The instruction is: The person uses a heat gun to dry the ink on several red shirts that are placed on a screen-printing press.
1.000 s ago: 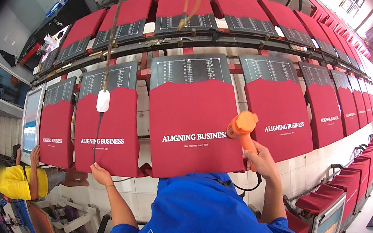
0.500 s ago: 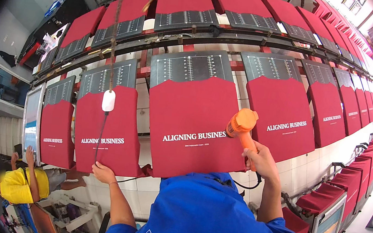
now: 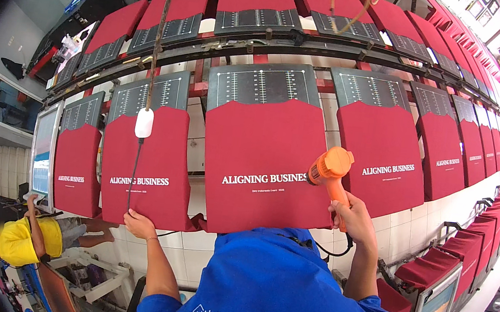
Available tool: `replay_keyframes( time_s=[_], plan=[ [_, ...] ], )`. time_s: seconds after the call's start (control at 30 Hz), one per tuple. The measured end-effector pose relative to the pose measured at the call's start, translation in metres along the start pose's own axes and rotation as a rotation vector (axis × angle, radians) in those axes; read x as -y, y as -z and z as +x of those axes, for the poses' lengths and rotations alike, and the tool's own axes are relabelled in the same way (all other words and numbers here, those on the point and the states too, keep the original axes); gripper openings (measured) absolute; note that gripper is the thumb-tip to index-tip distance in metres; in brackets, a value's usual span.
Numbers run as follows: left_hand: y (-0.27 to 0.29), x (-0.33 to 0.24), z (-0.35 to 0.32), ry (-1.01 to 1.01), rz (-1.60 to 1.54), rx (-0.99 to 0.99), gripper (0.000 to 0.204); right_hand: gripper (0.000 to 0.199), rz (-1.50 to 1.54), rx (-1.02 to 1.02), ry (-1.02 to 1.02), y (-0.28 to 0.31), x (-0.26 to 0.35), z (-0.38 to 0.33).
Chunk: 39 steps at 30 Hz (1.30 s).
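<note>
1. Since the earlier frame, a co-worker's hand [image 3: 31, 202] has shifted to the lower edge of the upright screen [image 3: 45, 149]; the left hand [image 3: 140, 225] and right hand [image 3: 356, 220] keep nearly the same positions.
2. Table [image 3: 325, 48]: red shirts lie over dark boards [image 3: 263, 88] in rows. Attend to one board at a time.
3. Shirt: the middle shirt [image 3: 268, 136] lies directly before the person, leaving the far end of its board bare. Keep the cloth flat, without folds under the airflow.
4. Heat gun: the orange heat gun [image 3: 332, 162] is above the right side of this shirt, nozzle toward the print. Clearance from the cloth cannot be judged. Sweep evenly; dwelling on one spot could scorch.
5. Grip, right hand: closed around the handle. Hold the wrist steady.
6. Grip, left hand: closed on the cord [image 3: 136, 164], at the lower edge of the left neighbouring shirt [image 3: 166, 152].
7. Cord: it hangs from the white plug [image 3: 144, 123], passing in front of that shirt's print. Leave slack; avoid tugging the plug.
8. Lettering: the nozzle hides the right end of the white lettering [image 3: 262, 180]. Cover both ends equally, including the small line beneath.
</note>
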<state>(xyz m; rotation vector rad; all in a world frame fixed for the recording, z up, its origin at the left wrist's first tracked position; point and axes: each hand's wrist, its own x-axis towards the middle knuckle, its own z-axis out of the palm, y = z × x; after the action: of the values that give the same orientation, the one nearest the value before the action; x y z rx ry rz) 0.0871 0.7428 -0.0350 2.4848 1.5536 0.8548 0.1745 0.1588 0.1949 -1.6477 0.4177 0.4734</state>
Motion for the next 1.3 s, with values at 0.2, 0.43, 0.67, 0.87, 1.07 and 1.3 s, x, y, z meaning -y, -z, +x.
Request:
replay_keyframes(
  time_s=[0.2, 0.43, 0.67, 0.87, 1.07, 1.3],
  plan=[
    [-0.001, 0.003, 0.000, -0.012, 0.013, 0.014, 0.040, 0.023, 0.031, 0.003, -0.008, 0.001, 0.002, -0.003],
    [-0.002, 0.006, 0.000, -0.036, -0.009, 0.000, 0.040, 0.021, 0.053, 0.000, -0.028, 0.003, 0.005, -0.006],
    [-0.003, 0.007, 0.000, -0.031, 0.008, -0.003, 0.041, 0.021, 0.005, 0.006, -0.018, 0.001, 0.003, -0.004],
    [-0.002, 0.006, 0.000, -0.014, 0.010, 0.019, 0.042, 0.020, 0.050, 0.021, -0.012, -0.004, 0.005, 0.000],
    [0.004, -0.002, -0.001, 0.010, -0.017, 0.029, 0.043, 0.020, 0.017, 0.043, -0.016, -0.008, 0.004, 0.003],
    [0.001, 0.002, 0.000, 0.001, 0.002, 0.032, 0.043, 0.024, 0.005, 0.045, -0.044, -0.016, 0.011, 0.000]
  ],
)
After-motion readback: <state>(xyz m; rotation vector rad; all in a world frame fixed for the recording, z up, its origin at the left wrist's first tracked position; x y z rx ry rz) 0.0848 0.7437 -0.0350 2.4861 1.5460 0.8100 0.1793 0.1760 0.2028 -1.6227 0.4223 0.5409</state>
